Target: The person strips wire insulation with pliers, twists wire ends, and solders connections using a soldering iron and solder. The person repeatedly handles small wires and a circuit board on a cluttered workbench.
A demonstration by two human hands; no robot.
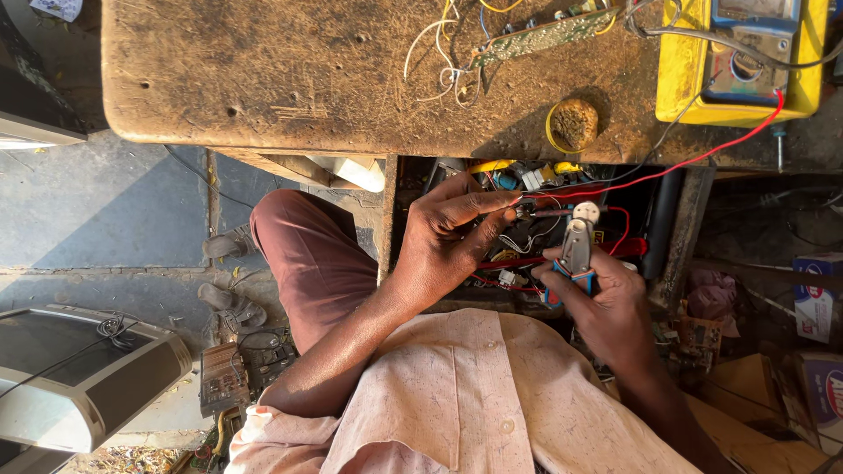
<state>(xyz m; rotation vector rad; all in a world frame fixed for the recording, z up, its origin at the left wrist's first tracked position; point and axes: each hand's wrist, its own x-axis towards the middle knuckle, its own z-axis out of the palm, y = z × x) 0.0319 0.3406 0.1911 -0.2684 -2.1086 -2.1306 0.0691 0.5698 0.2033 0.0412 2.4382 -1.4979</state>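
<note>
Pale pink cotton shirt (457, 395) fills the bottom of the view; above it both hands meet over an open drawer of tangled parts (527, 228) under the worn wooden bench (290, 79). Left hand (443, 241) pinches the bared end of a thin red insulated wire (667, 167) at its fingertips. Right hand (597, 303) is clenched around the blue grips of small steel pliers (575, 250), whose nose meets the wire end. Light and limp, the wire probably needs holding close to its tip.

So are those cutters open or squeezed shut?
Shut, or nearly. The cutters' blue handles lie close together inside the right hand, and the tips meet at the red wire that the left hand pinches.
</note>
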